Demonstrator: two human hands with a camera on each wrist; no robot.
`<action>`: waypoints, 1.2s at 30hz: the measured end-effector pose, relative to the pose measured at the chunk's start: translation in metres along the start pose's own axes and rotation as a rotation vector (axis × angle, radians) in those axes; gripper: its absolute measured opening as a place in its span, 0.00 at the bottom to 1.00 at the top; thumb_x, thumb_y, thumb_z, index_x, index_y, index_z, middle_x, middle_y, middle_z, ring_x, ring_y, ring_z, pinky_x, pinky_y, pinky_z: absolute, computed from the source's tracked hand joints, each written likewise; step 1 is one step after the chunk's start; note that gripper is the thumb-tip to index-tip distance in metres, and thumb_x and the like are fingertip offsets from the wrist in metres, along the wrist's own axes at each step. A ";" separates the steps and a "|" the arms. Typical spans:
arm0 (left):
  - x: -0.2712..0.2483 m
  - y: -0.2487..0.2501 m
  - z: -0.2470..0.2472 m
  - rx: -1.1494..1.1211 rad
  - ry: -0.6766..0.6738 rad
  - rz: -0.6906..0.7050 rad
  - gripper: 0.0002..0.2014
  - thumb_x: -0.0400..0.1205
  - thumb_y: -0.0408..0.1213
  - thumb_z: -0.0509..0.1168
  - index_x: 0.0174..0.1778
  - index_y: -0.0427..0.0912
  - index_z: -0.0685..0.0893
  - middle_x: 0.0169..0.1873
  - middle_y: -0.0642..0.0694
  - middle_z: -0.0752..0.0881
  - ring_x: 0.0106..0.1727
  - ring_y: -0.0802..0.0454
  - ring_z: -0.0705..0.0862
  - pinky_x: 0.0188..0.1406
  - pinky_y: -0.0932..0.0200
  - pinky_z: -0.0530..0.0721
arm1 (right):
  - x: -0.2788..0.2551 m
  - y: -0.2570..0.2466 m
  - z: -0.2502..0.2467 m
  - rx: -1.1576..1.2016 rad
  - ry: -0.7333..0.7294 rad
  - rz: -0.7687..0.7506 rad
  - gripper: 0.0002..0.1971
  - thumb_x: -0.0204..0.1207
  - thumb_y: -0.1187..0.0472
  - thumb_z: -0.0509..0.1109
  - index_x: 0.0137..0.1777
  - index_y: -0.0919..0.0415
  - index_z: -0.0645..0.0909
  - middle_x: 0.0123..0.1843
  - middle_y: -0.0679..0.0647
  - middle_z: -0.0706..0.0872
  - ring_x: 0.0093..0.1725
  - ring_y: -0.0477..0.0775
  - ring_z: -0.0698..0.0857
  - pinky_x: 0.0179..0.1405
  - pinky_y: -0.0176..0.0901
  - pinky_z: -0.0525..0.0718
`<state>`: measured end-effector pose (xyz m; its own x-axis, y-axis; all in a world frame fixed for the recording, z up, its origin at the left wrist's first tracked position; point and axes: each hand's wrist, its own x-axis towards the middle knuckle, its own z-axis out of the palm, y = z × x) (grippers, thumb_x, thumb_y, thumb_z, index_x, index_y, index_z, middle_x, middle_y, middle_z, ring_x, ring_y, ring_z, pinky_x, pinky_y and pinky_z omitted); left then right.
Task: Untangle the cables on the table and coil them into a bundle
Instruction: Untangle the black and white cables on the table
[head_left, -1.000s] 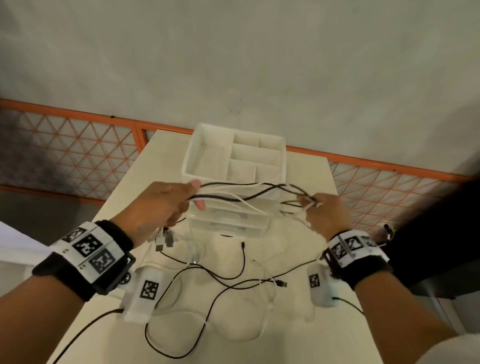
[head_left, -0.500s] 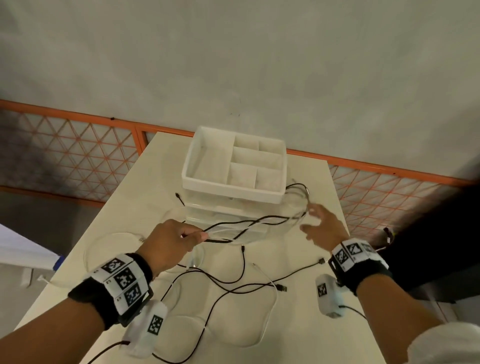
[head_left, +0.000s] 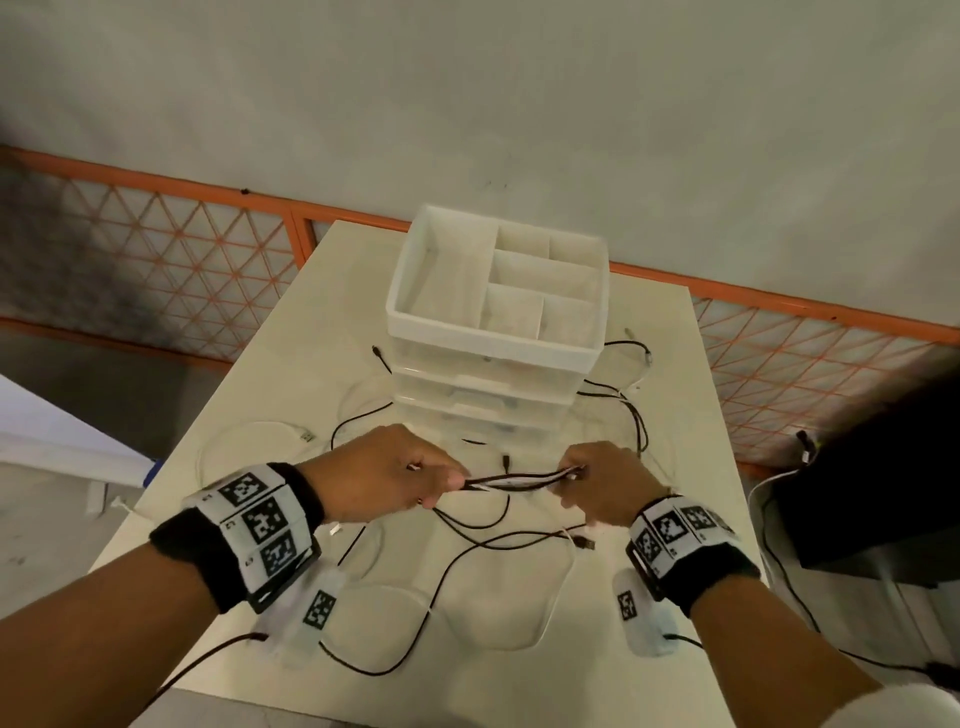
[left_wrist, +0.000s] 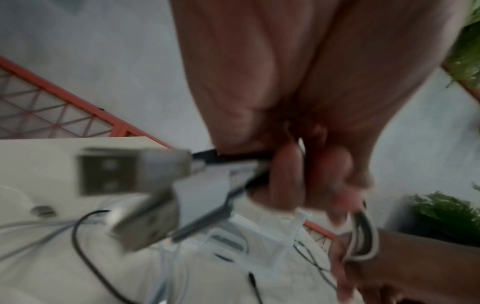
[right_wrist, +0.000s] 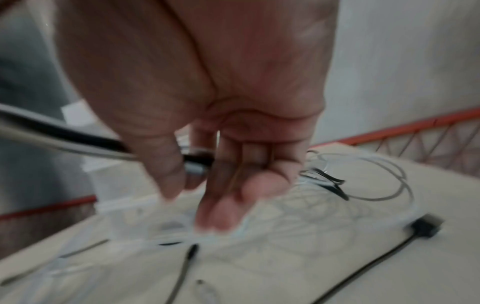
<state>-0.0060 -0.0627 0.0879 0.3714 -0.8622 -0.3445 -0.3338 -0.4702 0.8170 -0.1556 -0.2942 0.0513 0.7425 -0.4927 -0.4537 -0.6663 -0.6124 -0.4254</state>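
Both hands grasp one short bunch of black and white cables, stretched taut between them above the table. The left hand pinches one end, the right hand curls round the other. Just beyond the knuckles stands a white drawer organizer, with loose cable loops sprawled under and around both hands. Below each wrist hangs a white tagged device. Both wrist views are blurred; a USB plug looms beside the left fingers.
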 end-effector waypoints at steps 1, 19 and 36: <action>-0.002 -0.007 0.002 0.030 -0.076 -0.059 0.11 0.85 0.44 0.66 0.53 0.45 0.93 0.26 0.54 0.81 0.24 0.60 0.74 0.26 0.71 0.73 | 0.003 0.008 -0.003 -0.045 0.181 0.010 0.04 0.79 0.53 0.71 0.44 0.50 0.82 0.47 0.54 0.93 0.47 0.59 0.91 0.44 0.46 0.85; 0.002 -0.051 0.016 0.072 0.152 -0.299 0.11 0.82 0.46 0.68 0.41 0.41 0.89 0.27 0.51 0.80 0.27 0.55 0.77 0.28 0.62 0.72 | -0.012 -0.054 0.136 -0.375 -0.400 -0.320 0.15 0.72 0.42 0.75 0.47 0.54 0.89 0.49 0.48 0.91 0.52 0.53 0.87 0.54 0.47 0.86; 0.001 -0.045 -0.012 0.069 0.297 -0.230 0.14 0.87 0.46 0.60 0.41 0.45 0.86 0.28 0.52 0.81 0.26 0.56 0.76 0.27 0.62 0.70 | -0.005 -0.010 -0.056 0.521 0.720 -0.047 0.09 0.75 0.45 0.74 0.34 0.40 0.87 0.36 0.46 0.91 0.40 0.51 0.89 0.49 0.51 0.88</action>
<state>0.0202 -0.0406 0.0566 0.6751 -0.6453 -0.3574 -0.2664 -0.6651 0.6977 -0.1486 -0.3202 0.1011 0.5155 -0.8509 0.1008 -0.4502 -0.3691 -0.8130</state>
